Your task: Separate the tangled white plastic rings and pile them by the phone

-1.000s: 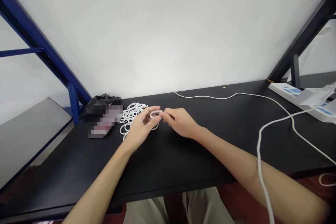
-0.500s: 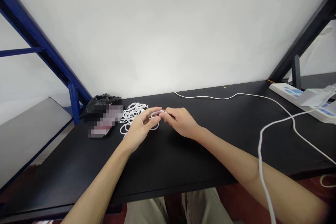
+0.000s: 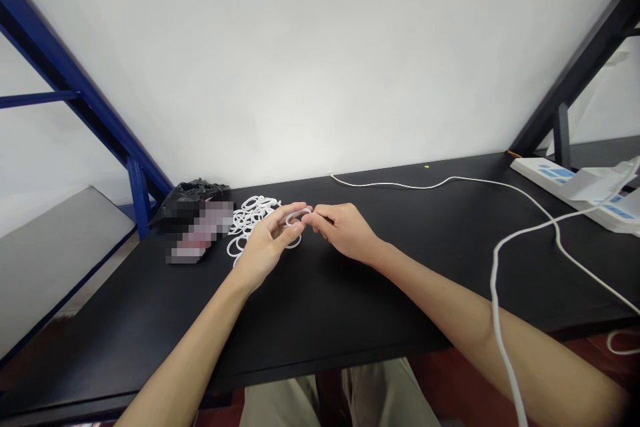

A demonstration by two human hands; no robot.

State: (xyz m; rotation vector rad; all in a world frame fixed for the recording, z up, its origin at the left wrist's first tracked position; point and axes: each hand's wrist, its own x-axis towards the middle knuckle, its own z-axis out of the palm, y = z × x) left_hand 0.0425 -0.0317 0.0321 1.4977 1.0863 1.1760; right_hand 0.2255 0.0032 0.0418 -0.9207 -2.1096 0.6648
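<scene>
Both hands meet over the black table, holding one thin white ring (image 3: pixel 296 213) between them. My left hand (image 3: pixel 265 243) grips the ring with curled fingers and thumb. My right hand (image 3: pixel 344 230) pinches its right side, with the fingers folded in; the exact pinch point is partly hidden. A heap of loose white rings (image 3: pixel 249 221) lies just left of and behind my left hand. Another white ring shows partly under the left thumb.
A black plastic bag (image 3: pixel 193 190) and a blurred-out pinkish item (image 3: pixel 203 233) lie left of the rings. White cables (image 3: pixel 493 267) run across the right side, one over my right forearm. A white and blue power strip (image 3: pixel 545 170) stands at the far right. A white wall (image 3: pixel 320 67) rises behind the black table (image 3: pixel 310 320).
The view has shifted very slightly. Both hands keep their hold on the ring in nearly the same place.
</scene>
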